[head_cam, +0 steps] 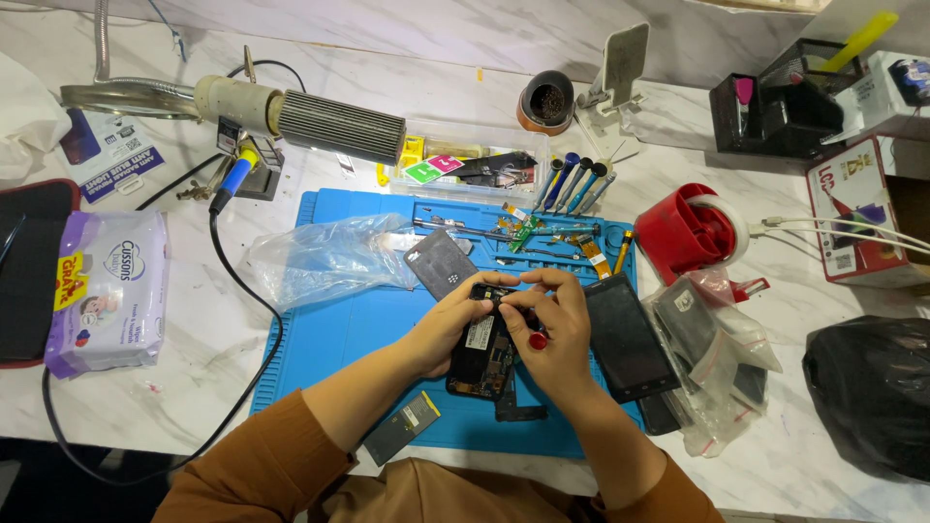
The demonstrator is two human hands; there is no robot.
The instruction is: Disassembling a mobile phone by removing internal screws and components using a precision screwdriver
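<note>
The marble surface (213,320) fills the frame; the blue work mat (339,339) lies at centre, and all handling takes place over its lower middle.

On that mat, right of centre, a detached dark screen panel (630,339) lies flat, just beside your right hand. A black back cover (441,263) rests above and to the left of your hands, touching a crumpled clear bag (320,257). A flat battery (402,428) lies near the mat's lower edge, under your left forearm.

The opened phone (481,349) sits at centre frame, circuit side up, raised slightly off the mat. Your left hand (448,324) is closed around its left edge and top corner, steadying it. Your right hand (552,324) is closed in a pinch on a small red-capped screwdriver (536,340), fingertips bunched at the phone's upper edge (the tip itself is hidden by the fingers).

Judged step: disassembly, working on a fastener or part near the top of the board. The next move calls for a firm grip from the left hand and the driver kept in line with the fastener, since it could slip onto the exposed board.
</note>
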